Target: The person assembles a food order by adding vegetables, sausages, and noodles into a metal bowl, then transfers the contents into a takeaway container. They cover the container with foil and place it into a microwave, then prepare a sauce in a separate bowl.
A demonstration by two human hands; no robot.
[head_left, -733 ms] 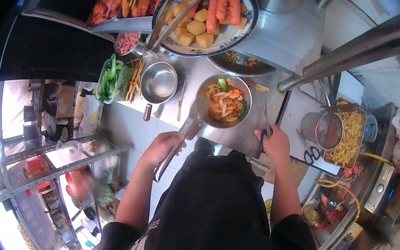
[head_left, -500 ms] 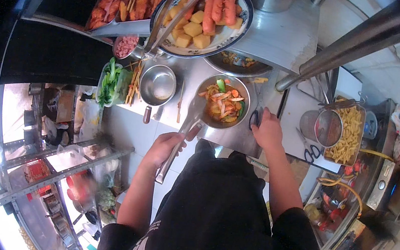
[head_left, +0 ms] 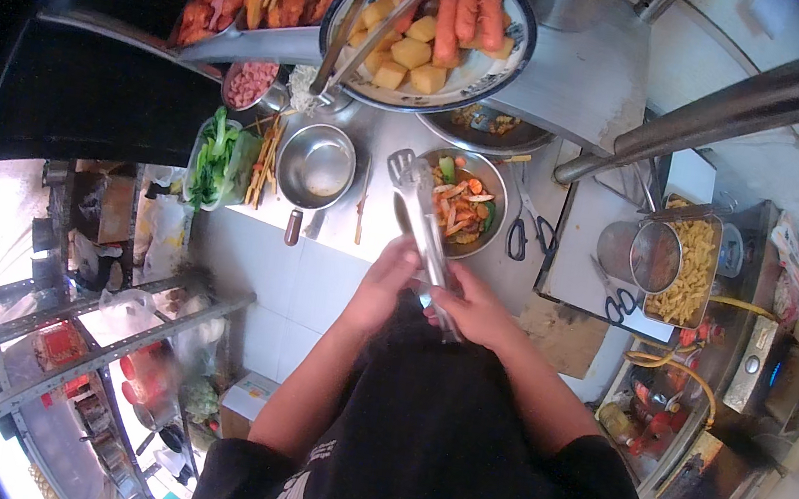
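Note:
Metal tongs (head_left: 430,225) slant across the front of a steel pan (head_left: 490,235), their heads over its left rim. My right hand (head_left: 473,308) is closed around the lower part of the tongs. My left hand (head_left: 383,286) is closed right beside them, where the pan's handle was seen earlier; its exact grip is hidden. In the pan lie sliced sausage, greens and other cooked pieces (head_left: 461,204). Dark-handled scissors (head_left: 519,239) rest on the counter just right of the pan.
An empty saucepan (head_left: 316,166) and a tub of greens (head_left: 219,160) stand left. Overhead, a patterned plate (head_left: 486,89) holds sausages, potato chunks and more tongs. A metal post (head_left: 722,100) slants across the right, near a tray of fries (head_left: 692,268) and a second pair of scissors (head_left: 619,301).
My right hand has let go of the scissors, leaving them on the counter, and moved left onto the tongs. The tongs have swung rightward; my left hand has moved right and up.

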